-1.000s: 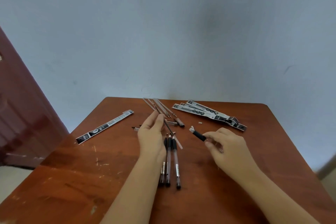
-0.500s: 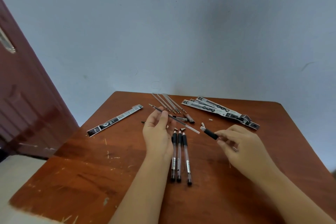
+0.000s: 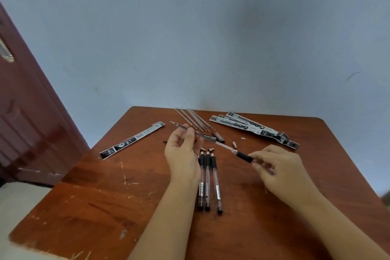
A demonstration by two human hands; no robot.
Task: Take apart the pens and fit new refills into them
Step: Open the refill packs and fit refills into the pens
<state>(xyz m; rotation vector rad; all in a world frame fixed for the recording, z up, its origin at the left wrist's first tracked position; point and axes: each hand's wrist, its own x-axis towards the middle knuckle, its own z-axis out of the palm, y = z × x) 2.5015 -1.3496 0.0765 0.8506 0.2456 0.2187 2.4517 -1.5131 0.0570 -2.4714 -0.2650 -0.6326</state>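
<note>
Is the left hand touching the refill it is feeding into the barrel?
Touching. The head view shows the left hand pinching the refill with its fingertips.

Scratched reddish wooden table [image 3: 105, 202] against pale blue-grey wall [image 3: 211, 38], dark red door [image 3: 27, 133] at left

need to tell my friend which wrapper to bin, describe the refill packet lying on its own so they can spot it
Start at the brown wooden table and look to its left side, toward the dark red door. There a long, flat refill packet lies diagonally by itself, left of the left hand. Unlike the overlapping packets at the far right, it is alone, black at its near end and pale at its far end.
</note>
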